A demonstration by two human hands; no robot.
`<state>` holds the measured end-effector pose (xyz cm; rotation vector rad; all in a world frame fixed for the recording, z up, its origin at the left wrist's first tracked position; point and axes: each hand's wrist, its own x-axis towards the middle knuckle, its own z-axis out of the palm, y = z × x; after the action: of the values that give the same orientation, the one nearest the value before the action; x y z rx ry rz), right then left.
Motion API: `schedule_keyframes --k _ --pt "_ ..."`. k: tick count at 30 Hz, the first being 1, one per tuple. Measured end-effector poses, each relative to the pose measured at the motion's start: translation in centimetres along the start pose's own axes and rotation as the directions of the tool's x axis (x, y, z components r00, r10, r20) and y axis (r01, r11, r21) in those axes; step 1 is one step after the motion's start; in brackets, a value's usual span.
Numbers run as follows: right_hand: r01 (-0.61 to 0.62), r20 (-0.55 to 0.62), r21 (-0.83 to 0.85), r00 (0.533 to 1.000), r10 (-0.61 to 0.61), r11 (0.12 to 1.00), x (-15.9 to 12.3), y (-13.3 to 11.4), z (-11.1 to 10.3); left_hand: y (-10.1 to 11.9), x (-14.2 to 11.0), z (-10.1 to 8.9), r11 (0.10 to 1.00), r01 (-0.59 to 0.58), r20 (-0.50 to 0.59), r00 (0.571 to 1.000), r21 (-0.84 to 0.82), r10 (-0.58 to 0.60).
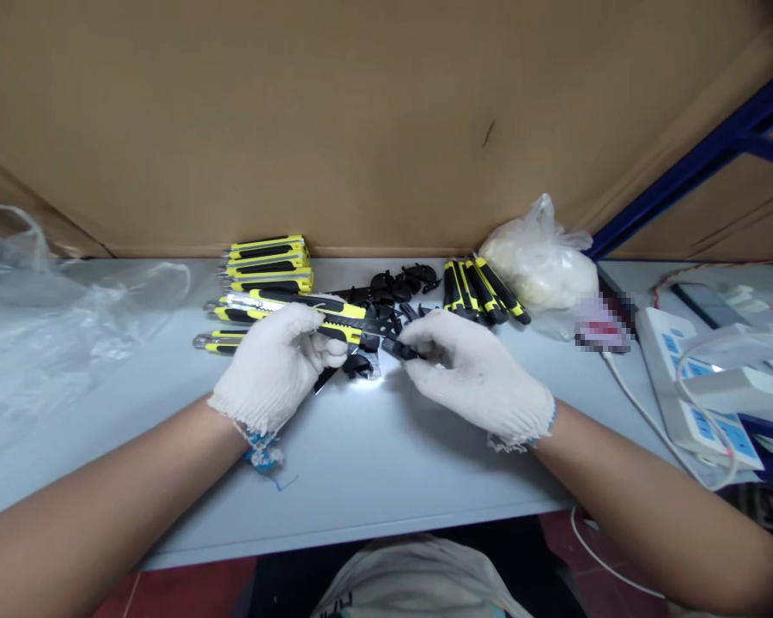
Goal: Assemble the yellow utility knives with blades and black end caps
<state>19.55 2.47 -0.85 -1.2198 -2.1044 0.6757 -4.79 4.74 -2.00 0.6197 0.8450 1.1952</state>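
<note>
My left hand (283, 356), in a white knit glove, is closed around a yellow and black utility knife (344, 318) that points to the right. In the gloved fingers of my right hand (473, 369) is a small black plastic part (400, 349), held close to the knife's right end; whether the two touch I cannot tell. Loose black plastic parts (386, 287) lie in a heap behind the hands. More utility knives are stacked at the left (270, 264), and several others (480, 290) lie side by side at the right.
A tied plastic bag (541, 257) with whitish contents stands at the back right. A white power strip (689, 386) with cables lies on the table's right side. Clear plastic bags (57, 318) cover the left. A cardboard wall (296, 129) closes off the back, and a blue metal frame (696, 163) slants at right.
</note>
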Motion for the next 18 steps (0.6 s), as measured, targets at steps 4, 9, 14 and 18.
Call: schedule_keyframes --k 4,9,14,18 --pt "-0.116 -0.066 0.046 0.991 0.119 0.992 0.02 -0.28 0.07 -0.11 -0.23 0.22 0.999 0.028 0.03 0.999 0.016 -0.028" --pt "-0.205 -0.033 0.168 0.976 0.213 0.964 -0.14 -0.77 0.45 -0.29 -0.4 0.21 0.999 0.036 0.104 0.994 0.035 -0.039" --pt "-0.281 0.019 0.173 0.959 0.282 0.944 -0.16 -0.88 0.34 -0.41 -0.37 0.21 0.998 0.026 0.085 0.996 0.057 -0.031" --pt "-0.265 0.005 0.144 0.964 0.267 0.954 -0.14 -0.5 0.24 -0.76 -0.39 0.11 0.995 0.005 0.075 0.997 0.104 -0.013"
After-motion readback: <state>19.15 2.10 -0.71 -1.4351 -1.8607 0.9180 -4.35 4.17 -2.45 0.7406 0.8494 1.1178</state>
